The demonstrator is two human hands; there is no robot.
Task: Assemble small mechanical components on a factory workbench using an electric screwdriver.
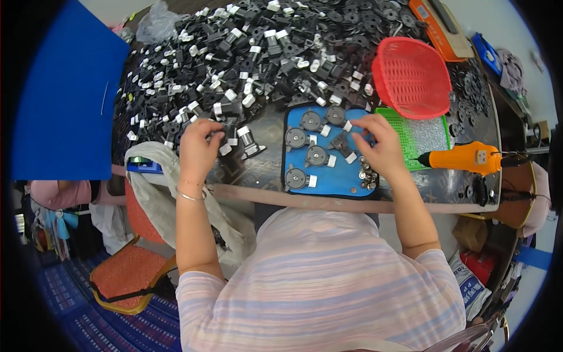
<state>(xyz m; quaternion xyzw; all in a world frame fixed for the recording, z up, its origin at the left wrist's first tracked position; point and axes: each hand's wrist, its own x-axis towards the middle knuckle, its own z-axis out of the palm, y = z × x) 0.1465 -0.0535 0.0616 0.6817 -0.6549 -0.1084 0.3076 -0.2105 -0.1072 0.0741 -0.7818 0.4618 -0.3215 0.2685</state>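
Note:
My left hand (199,146) is at the front edge of a big heap of black plastic parts with white ends (234,56). Its thumb and fingers close round a black plastic part (227,130), partly hidden by the fingertips. Beside it a black part with a white sleeve (248,141) lies on the table. Over the right side of a blue mat (302,158), my right hand (381,146) has its thumb and forefinger apart, nothing visible between them. Nearest to them is a black three-cornered part (340,144). Several round grey discs with white ends (317,156) lie on the mat.
Small metal pieces (368,176) gather at the mat's right edge. A green tray (419,138), a red basket (413,76) and an orange electric screwdriver (466,158) are to the right. Black discs (469,88) lie beyond. A grey cloth (158,176) hangs over the table's front left edge.

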